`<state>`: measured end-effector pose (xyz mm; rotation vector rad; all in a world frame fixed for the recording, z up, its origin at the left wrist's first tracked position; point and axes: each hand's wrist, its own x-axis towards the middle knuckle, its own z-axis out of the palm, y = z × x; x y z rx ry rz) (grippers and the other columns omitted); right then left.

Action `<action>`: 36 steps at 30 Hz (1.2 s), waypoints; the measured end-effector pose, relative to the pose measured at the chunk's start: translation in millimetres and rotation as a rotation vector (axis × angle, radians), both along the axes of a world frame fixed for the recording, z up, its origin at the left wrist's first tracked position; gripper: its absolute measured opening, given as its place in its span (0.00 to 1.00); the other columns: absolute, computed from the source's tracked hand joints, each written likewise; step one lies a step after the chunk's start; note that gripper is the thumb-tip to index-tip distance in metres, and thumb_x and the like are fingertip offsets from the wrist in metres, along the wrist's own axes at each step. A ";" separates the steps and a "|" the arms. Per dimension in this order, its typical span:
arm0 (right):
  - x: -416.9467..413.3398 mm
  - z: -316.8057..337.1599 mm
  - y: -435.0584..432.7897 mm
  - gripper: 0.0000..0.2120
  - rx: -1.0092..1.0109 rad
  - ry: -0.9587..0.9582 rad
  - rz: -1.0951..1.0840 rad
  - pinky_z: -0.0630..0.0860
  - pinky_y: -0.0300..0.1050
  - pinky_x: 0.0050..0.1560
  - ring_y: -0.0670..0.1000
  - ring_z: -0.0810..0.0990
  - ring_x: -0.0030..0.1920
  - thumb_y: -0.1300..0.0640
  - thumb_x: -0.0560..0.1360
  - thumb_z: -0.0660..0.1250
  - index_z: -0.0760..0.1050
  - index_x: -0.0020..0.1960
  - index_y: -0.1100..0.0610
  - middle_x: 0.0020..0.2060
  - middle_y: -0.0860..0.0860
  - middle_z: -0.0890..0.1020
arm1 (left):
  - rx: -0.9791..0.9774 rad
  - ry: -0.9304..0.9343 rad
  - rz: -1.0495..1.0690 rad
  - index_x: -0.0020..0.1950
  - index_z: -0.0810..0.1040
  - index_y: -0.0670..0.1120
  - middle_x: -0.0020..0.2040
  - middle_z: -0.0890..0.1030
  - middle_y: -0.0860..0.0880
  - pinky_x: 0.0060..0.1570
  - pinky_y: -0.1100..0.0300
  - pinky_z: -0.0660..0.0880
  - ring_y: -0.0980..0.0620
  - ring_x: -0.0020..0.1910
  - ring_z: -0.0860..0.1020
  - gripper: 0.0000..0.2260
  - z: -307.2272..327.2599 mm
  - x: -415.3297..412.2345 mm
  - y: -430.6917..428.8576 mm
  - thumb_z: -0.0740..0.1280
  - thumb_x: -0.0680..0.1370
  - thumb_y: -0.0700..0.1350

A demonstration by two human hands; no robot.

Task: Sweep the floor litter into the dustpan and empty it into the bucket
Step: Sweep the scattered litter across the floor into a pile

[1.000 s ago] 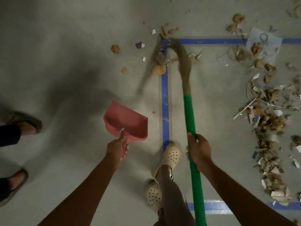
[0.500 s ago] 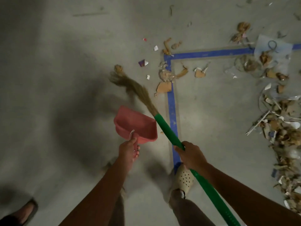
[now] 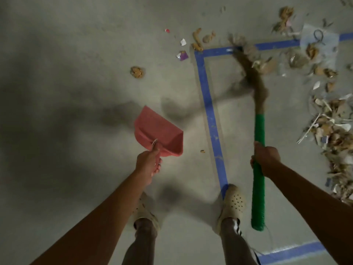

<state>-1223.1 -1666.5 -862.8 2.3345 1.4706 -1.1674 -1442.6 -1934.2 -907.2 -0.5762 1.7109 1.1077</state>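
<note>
My left hand (image 3: 148,163) grips the handle of a pink dustpan (image 3: 158,131), held above the concrete floor with its mouth pointing away from me. My right hand (image 3: 265,158) grips the green handle of a broom (image 3: 258,169). Its brown bristles (image 3: 252,73) are blurred and reach over the far blue tape line. A long heap of litter (image 3: 332,131) lies along the right side. Loose scraps lie near the tape corner: a brown lump (image 3: 137,72), a purple wrapper (image 3: 182,55) and a curled brown piece (image 3: 197,40). No bucket is in view.
Blue tape (image 3: 209,115) marks a rectangle on the grey floor, with another strip (image 3: 292,253) near my feet. My two feet in cream clogs (image 3: 234,201) stand at the tape line. A clear plastic sheet (image 3: 319,41) lies among the litter at top right.
The broom swung from the left of the tape corner back to the right, bristles now over the far tape line. Several scraps near the corner were pushed right. The view shifted; the bystander's sandal is gone.
</note>
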 end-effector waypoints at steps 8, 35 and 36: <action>-51.7 25.1 -89.5 0.21 0.152 0.106 -0.105 0.78 0.49 0.33 0.56 0.79 0.29 0.43 0.82 0.60 0.75 0.48 0.61 0.38 0.60 0.81 | 0.040 -0.010 -0.083 0.47 0.78 0.40 0.35 0.78 0.44 0.26 0.61 0.68 0.53 0.27 0.72 0.19 15.0 -64.0 -11.5 0.71 0.77 0.58; -211.9 -19.7 -156.5 0.19 -0.232 0.064 0.482 0.84 0.50 0.38 0.52 0.82 0.32 0.41 0.80 0.63 0.75 0.51 0.58 0.39 0.55 0.83 | -0.091 0.047 -0.018 0.44 0.76 0.41 0.32 0.77 0.44 0.22 0.63 0.66 0.52 0.24 0.71 0.16 30.6 -184.4 -80.9 0.70 0.79 0.54; -208.7 -22.6 -145.1 0.19 -0.229 0.064 0.416 0.82 0.47 0.35 0.51 0.81 0.30 0.41 0.80 0.63 0.75 0.51 0.59 0.38 0.55 0.83 | -0.088 0.049 -0.029 0.44 0.76 0.41 0.33 0.77 0.44 0.22 0.63 0.66 0.52 0.24 0.71 0.15 30.6 -185.6 -75.2 0.69 0.79 0.53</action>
